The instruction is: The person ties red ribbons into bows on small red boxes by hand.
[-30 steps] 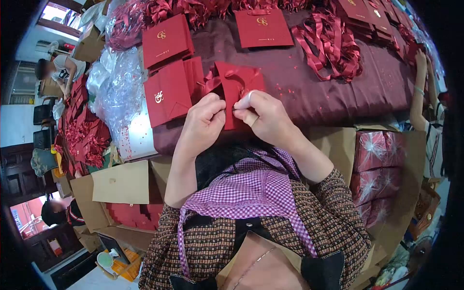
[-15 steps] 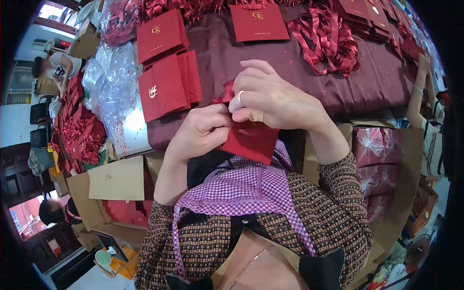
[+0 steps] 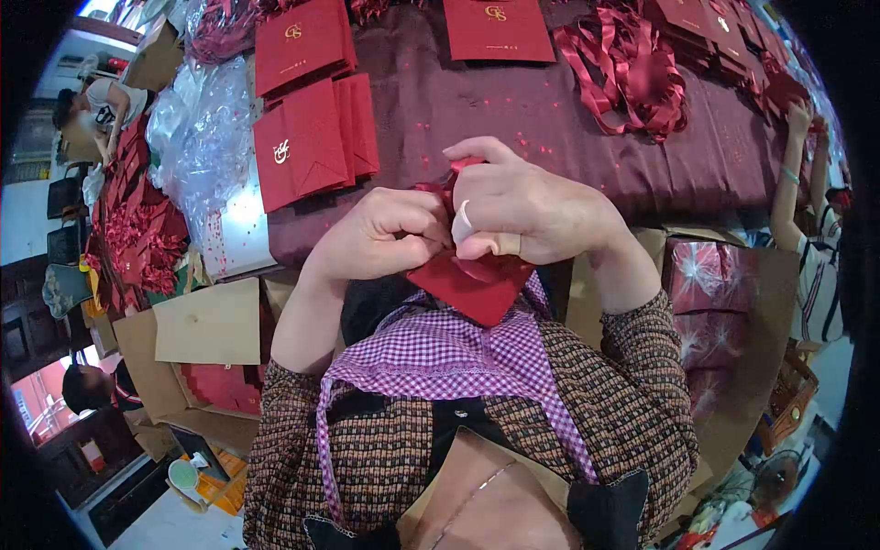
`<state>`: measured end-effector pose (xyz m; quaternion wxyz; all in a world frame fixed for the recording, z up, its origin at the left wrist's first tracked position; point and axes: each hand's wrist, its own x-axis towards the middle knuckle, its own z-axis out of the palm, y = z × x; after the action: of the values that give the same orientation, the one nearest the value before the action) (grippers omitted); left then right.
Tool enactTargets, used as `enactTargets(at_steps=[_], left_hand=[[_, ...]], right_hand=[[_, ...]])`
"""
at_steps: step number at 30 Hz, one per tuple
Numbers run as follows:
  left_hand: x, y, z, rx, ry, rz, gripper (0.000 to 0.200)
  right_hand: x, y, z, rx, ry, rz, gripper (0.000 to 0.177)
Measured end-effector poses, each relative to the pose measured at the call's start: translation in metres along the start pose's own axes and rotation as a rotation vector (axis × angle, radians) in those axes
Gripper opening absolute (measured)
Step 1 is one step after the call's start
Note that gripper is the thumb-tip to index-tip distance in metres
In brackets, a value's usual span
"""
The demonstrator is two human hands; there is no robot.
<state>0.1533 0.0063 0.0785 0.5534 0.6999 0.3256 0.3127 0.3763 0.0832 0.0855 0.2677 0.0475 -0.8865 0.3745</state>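
Observation:
A small red paper gift bag (image 3: 477, 291) hangs tilted under my two hands, in front of the checked apron. My left hand (image 3: 380, 236) is closed, its fingertips pinched at the bag's top left side, where red ribbon shows. Curled over the bag's top, my right hand (image 3: 541, 209) wears a ring and grips a red satin ribbon (image 3: 466, 164), a bit of which sticks out above its fingers. The fingers hide most of the ribbon and the bag's upper edge.
Red bags (image 3: 302, 147) stand at the left of the dark red cloth (image 3: 550, 170); another bag (image 3: 500, 32) lies at the back. A ribbon bundle (image 3: 632, 73) is to its right. Open cartons (image 3: 206, 321) flank me. Other people work at both sides.
The bag has tilted, its lower corner now pointing down toward the apron. My hands have dropped slightly and more ribbon shows above the right fingers. The view has shifted a little.

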Motion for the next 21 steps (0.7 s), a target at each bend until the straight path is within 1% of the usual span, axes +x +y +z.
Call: enactTargets(at_steps=[1,2,3,4,6,7,8,9,10,11,12,13,15,16,17,18,19,21], left_hand=[[-0.002,-0.001,-0.002,-0.017,-0.007,-0.045,0.01],[-0.003,-0.001,-0.005,-0.089,0.115,-0.006,0.007],[-0.009,-0.005,-0.014,-0.158,0.193,0.001,0.008],[-0.016,-0.005,-0.02,-0.237,0.327,-0.015,0.008],[-0.023,-0.009,-0.03,-0.387,0.466,0.079,0.011],[-0.024,-0.008,-0.031,-0.386,0.462,0.085,0.011],[-0.026,-0.004,-0.03,-0.47,0.533,0.017,0.012],[-0.026,0.0,-0.03,-0.553,0.605,-0.049,0.013],[-0.024,-0.005,-0.034,-0.512,0.584,-0.053,0.014],[-0.022,-0.005,-0.028,-0.434,0.712,-0.129,0.017],[-0.017,0.0,-0.02,-0.353,0.838,-0.204,0.02],[-0.015,-0.003,-0.017,-0.241,0.845,-0.195,0.032],[-0.017,-0.004,-0.003,-0.38,0.841,-0.168,0.039],[-0.019,-0.008,0.0,-0.364,0.705,-0.172,0.043],[-0.019,-0.014,0.008,-0.281,0.639,-0.118,0.044],[-0.015,-0.018,0.019,-0.199,0.568,-0.06,0.045],[-0.012,-0.004,0.032,-0.285,0.536,-0.254,0.043],[-0.009,-0.022,0.035,-0.503,0.587,-0.194,0.037]], right_hand=[[-0.001,-0.003,-0.002,-0.001,0.0,0.002,0.024],[-0.002,-0.007,-0.007,0.024,-0.004,-0.027,0.025],[-0.003,-0.01,-0.012,0.049,-0.009,-0.059,0.027],[-0.007,-0.012,-0.017,0.045,-0.018,-0.07,0.03],[-0.012,-0.017,-0.025,0.026,0.058,0.012,0.029],[-0.013,-0.018,-0.028,-0.001,0.066,0.072,0.028],[-0.013,-0.016,-0.028,-0.008,0.066,0.071,0.028],[-0.014,-0.012,-0.027,-0.01,0.119,0.11,0.026],[-0.015,-0.008,-0.025,-0.013,0.172,0.147,0.025],[-0.015,-0.004,-0.021,-0.092,0.222,0.182,0.023],[-0.015,-0.003,-0.02,-0.103,0.223,0.177,0.023],[-0.015,-0.001,-0.02,-0.168,0.271,0.224,0.021],[-0.016,0.003,-0.019,-0.257,0.343,0.278,0.015],[-0.016,0.005,-0.018,-0.271,0.35,0.269,0.014],[-0.015,0.007,-0.017,-0.289,0.357,0.26,0.013],[-0.012,0.01,-0.013,-0.266,0.382,0.246,0.008],[-0.01,0.015,-0.007,-0.239,0.394,0.22,0.01],[-0.007,0.015,-0.001,-0.2,0.382,0.31,0.016]])
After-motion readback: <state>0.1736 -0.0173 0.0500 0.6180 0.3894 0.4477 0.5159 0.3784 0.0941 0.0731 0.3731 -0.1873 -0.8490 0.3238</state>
